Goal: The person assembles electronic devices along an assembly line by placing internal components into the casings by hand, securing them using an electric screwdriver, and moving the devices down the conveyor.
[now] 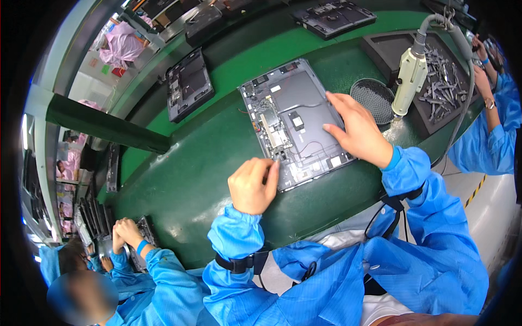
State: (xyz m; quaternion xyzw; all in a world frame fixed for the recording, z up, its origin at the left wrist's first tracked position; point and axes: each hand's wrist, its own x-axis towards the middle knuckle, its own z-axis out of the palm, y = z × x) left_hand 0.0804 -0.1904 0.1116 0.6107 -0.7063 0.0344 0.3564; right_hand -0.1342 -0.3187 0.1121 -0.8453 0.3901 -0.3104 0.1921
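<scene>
An opened laptop base (321, 117) lies on the green bench in front of me, with its circuit board (273, 129) exposed along the left side and a flat dark panel across the rest. My left hand (254, 185) is at its near left corner, thumb and curled fingers pinched together beside the board; anything between the fingertips is hidden. Over the right edge of the base rests my right hand (359, 130), fingers stretched out and thumb spread apart on the panel.
A pale electric screwdriver (410, 81) hangs at the right beside a round mesh dish (372, 99). Behind it a black tray (435, 122) holds many small dark parts. More laptop bases (188, 86) lie on the far green strip. Co-workers' hands (128, 232) are at lower left and far right.
</scene>
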